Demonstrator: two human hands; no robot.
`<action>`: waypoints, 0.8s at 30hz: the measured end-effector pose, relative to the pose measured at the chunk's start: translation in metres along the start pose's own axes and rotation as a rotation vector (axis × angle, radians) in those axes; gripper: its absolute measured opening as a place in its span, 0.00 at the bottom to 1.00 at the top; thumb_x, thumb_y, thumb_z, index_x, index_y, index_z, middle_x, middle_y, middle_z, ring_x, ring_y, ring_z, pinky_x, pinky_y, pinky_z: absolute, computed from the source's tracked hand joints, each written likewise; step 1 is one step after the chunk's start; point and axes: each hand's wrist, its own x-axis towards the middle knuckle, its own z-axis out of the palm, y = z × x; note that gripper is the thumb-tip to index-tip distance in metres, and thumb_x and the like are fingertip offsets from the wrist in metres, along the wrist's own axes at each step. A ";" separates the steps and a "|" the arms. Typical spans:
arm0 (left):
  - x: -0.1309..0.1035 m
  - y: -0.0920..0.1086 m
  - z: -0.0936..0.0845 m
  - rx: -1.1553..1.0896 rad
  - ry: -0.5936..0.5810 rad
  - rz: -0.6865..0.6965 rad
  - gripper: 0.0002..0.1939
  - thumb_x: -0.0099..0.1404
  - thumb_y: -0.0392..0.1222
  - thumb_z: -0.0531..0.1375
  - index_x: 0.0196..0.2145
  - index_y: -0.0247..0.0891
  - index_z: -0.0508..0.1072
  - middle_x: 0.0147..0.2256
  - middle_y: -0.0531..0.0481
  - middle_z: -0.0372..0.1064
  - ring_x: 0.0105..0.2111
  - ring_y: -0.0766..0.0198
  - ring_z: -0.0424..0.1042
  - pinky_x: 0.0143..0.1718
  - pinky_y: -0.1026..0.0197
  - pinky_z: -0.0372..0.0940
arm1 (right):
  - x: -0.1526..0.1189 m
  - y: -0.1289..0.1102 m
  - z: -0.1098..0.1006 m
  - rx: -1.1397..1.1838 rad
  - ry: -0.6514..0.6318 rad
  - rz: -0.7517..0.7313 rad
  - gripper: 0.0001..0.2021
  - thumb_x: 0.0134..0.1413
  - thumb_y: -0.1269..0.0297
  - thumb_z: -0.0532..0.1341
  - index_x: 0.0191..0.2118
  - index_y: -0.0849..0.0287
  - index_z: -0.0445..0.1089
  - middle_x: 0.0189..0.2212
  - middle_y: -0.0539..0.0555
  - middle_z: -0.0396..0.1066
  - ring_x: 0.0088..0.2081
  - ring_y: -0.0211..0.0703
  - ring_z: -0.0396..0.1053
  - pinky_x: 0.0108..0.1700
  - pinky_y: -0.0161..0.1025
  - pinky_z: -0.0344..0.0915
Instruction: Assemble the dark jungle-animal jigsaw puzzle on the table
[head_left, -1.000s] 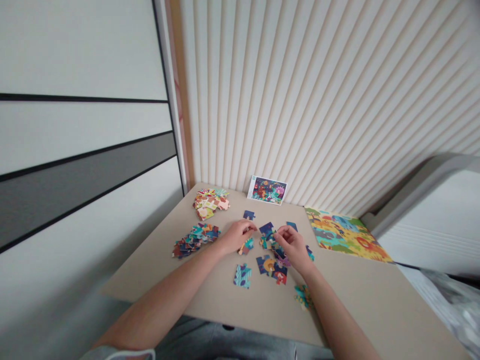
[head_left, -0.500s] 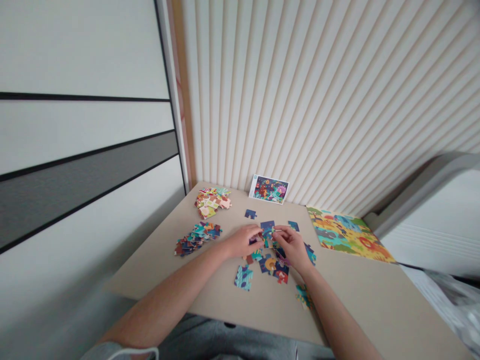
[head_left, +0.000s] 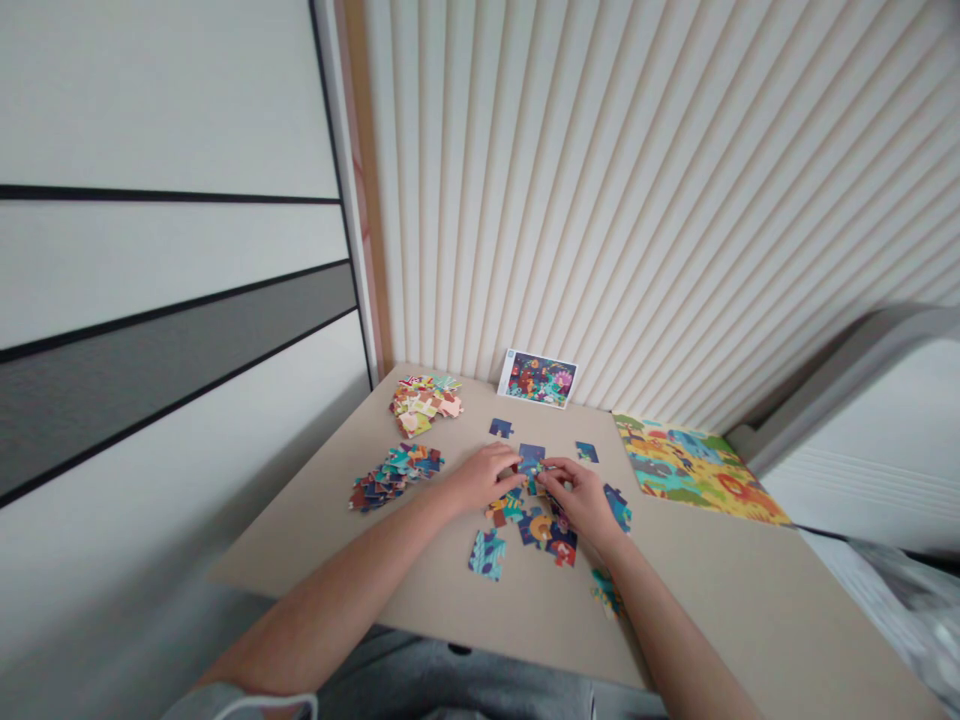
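One cream, ribbed upright panel (head_left: 555, 180) rises behind a flat beige tabletop (head_left: 720, 590), on whose right side lies a rectangular yellow-and-green animal-print sheet (head_left: 694, 465). Of the two bare hands, the left hand (head_left: 484, 478) shows the larger change: a second ago it was farther left, and now it comes close to the right hand (head_left: 585, 500). Below and between them lies a multicoloured group of cardboard jigsaw pieces (head_left: 559, 545). At its far end, between the fingertips, is a squarish dark blue jigsaw piece (head_left: 532, 453), straighter than it was; I judge that it is being lined up with its neighbours, its fit not yet certain. The left thumb and forefinger stand narrowly apart at its left edge, while the right fingertips nearly meet by its lower right. Fingers hide the join, so I cannot tell whether either hand grips or merely presses.
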 end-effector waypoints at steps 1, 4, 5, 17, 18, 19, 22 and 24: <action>0.000 0.000 0.000 0.014 0.000 0.003 0.13 0.72 0.47 0.59 0.48 0.37 0.74 0.44 0.43 0.74 0.47 0.56 0.72 0.50 0.55 0.67 | 0.000 0.001 0.000 -0.018 0.007 -0.006 0.18 0.59 0.50 0.64 0.47 0.57 0.74 0.31 0.53 0.79 0.33 0.46 0.75 0.37 0.40 0.69; 0.000 0.000 0.001 0.066 0.000 0.001 0.13 0.73 0.45 0.57 0.50 0.37 0.73 0.45 0.43 0.73 0.47 0.56 0.71 0.52 0.54 0.66 | 0.000 0.003 0.000 -0.074 0.018 -0.048 0.16 0.59 0.53 0.64 0.47 0.55 0.75 0.35 0.54 0.80 0.37 0.48 0.76 0.42 0.42 0.70; 0.000 0.000 0.000 0.088 -0.003 -0.002 0.13 0.73 0.45 0.57 0.50 0.38 0.73 0.45 0.43 0.73 0.48 0.56 0.71 0.52 0.53 0.66 | 0.000 0.003 0.000 -0.100 0.021 -0.064 0.15 0.59 0.54 0.64 0.47 0.55 0.75 0.36 0.54 0.80 0.38 0.48 0.76 0.43 0.43 0.70; 0.002 -0.022 -0.010 0.353 0.022 -0.162 0.19 0.68 0.33 0.56 0.56 0.39 0.71 0.57 0.41 0.67 0.58 0.53 0.65 0.61 0.49 0.59 | 0.005 0.000 -0.009 -0.207 0.095 -0.042 0.14 0.58 0.52 0.63 0.42 0.57 0.76 0.35 0.56 0.79 0.36 0.49 0.75 0.42 0.44 0.68; 0.003 -0.026 -0.009 0.360 0.018 -0.168 0.19 0.69 0.33 0.55 0.57 0.38 0.70 0.58 0.40 0.66 0.60 0.52 0.64 0.62 0.49 0.58 | 0.008 0.002 -0.010 -0.178 0.109 -0.025 0.15 0.57 0.51 0.64 0.42 0.57 0.76 0.34 0.56 0.79 0.35 0.48 0.75 0.40 0.43 0.68; 0.003 -0.030 -0.007 0.366 0.011 -0.175 0.19 0.69 0.34 0.55 0.57 0.37 0.71 0.59 0.40 0.66 0.60 0.52 0.63 0.62 0.48 0.57 | 0.011 0.004 -0.010 -0.141 0.114 -0.003 0.16 0.56 0.50 0.64 0.41 0.58 0.76 0.33 0.56 0.79 0.33 0.48 0.74 0.38 0.42 0.68; 0.004 -0.036 -0.003 0.371 -0.015 -0.201 0.19 0.71 0.35 0.53 0.57 0.36 0.71 0.60 0.39 0.66 0.61 0.52 0.64 0.63 0.47 0.56 | 0.030 0.012 -0.011 -0.026 0.099 0.080 0.18 0.53 0.49 0.65 0.39 0.61 0.76 0.29 0.56 0.78 0.28 0.44 0.72 0.30 0.38 0.65; 0.004 -0.037 -0.003 0.368 -0.019 -0.203 0.19 0.71 0.35 0.52 0.57 0.37 0.71 0.60 0.39 0.66 0.60 0.53 0.64 0.62 0.48 0.56 | 0.046 0.018 -0.009 0.009 0.064 0.141 0.20 0.52 0.48 0.65 0.39 0.62 0.76 0.29 0.56 0.78 0.25 0.42 0.70 0.26 0.36 0.62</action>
